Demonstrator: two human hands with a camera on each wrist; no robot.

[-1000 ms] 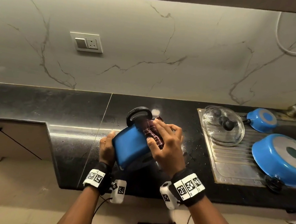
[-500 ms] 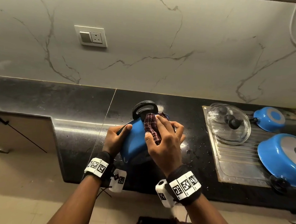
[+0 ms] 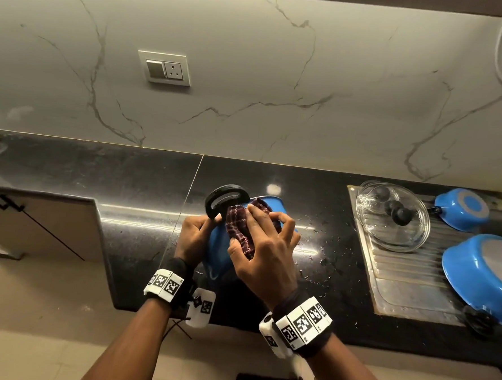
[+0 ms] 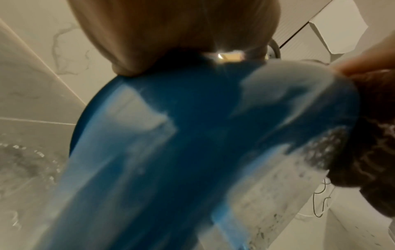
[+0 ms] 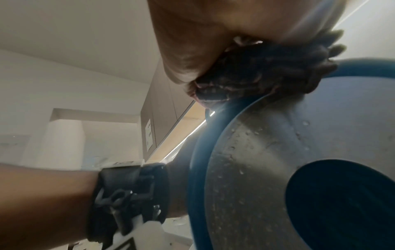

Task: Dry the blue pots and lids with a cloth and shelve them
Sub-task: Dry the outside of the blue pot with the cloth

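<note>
Drying step in hand: blue pot (image 3: 220, 246) held tilted on its side above the black bench (image 3: 144, 183), clear of the surface. Left hand (image 3: 194, 236) with a closed grip at the pot's side, just under the black handle (image 3: 227, 200). Right hand (image 3: 265, 249) with fingers curled over the maroon cloth (image 3: 241, 230), pressing it on the wall near the rim.

To do well: turn the pot with the left hand, keep the cloth bunched flat and sweep in overlapping strokes. Droplets visible on the grey base (image 5: 267, 152), probably next to wipe. Firm hold needed, a wet pot likely slippery.

Waiting on the drainboard (image 3: 399, 287): glass lids (image 3: 395, 216), small blue pan (image 3: 463, 208), large blue pot (image 3: 480, 271).
</note>
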